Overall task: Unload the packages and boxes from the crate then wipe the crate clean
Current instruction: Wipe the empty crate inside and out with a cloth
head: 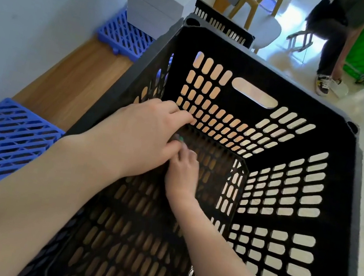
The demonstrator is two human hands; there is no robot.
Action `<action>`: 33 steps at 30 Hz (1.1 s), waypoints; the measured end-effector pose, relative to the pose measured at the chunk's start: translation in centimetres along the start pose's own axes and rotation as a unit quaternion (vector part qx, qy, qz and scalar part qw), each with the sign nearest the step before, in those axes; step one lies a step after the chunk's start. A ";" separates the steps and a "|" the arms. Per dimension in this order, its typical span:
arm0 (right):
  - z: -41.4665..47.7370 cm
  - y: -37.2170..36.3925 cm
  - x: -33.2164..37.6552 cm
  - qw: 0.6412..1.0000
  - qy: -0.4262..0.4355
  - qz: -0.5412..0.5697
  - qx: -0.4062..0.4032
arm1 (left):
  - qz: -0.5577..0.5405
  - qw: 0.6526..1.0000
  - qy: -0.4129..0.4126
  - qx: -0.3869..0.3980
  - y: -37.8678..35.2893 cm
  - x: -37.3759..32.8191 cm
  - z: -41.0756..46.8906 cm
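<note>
Fingers of left hand (138, 136) pinch a small greenish thing (180, 138) inside the crate (338, 147); grip of right hand (182, 173) unclear.

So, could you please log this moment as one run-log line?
crate: looks unloaded | left hand and right hand: together at far bottom edge | small green thing: between them, unclear

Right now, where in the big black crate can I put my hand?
In the black slotted plastic crate, the floor is bare along its right wall and at the near end. Outside, the wooden floor strip between the two blue plastic grid pallets is free too. Crowded: the far left corner, where left hand and right hand meet.
</note>
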State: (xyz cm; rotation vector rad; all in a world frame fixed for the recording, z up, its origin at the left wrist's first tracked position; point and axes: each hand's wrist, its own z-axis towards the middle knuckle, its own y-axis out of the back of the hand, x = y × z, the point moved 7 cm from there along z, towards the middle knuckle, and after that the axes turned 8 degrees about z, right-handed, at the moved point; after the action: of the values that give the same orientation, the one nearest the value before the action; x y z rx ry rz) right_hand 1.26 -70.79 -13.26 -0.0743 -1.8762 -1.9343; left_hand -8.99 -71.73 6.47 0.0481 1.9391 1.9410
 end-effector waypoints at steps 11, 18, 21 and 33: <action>-1.1 3.3 -7.7 0.979 -0.201 0.014 -0.036 | -0.019 1.000 -0.006 0.005 0.0 -0.1 0.1; -3.1 0.1 3.1 0.999 0.022 0.036 0.019 | -0.010 1.000 -0.014 0.000 -0.3 0.1 0.4; -7.6 -0.4 5.0 0.991 0.122 0.032 0.048 | -0.006 1.000 -0.016 -0.002 -0.3 0.1 0.4; -9.5 2.0 7.8 0.897 0.215 -0.066 0.380 | -0.015 0.999 -0.017 0.027 -0.4 0.0 0.1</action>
State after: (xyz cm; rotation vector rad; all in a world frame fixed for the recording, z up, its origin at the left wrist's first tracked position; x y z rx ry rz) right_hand -2.57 -82.06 -9.44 0.6748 -2.1912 -1.0322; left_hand -8.87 -71.62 6.09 0.0653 1.9580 1.8570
